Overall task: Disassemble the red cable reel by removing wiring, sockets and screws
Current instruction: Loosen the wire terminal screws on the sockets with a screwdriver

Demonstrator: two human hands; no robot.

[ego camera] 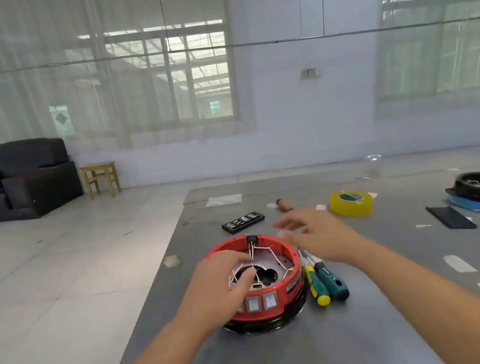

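- Head view: left hand (218,285) pressing down on round red plastic cable reel (257,278), fingers curling among thin white wires (263,251).
- Right hand (312,233) hovering loose, holding nothing.
- Keeping reel steady, pulling wires gently.

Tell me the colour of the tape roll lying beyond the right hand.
Yellow; the tape roll shows clearly in the head view.
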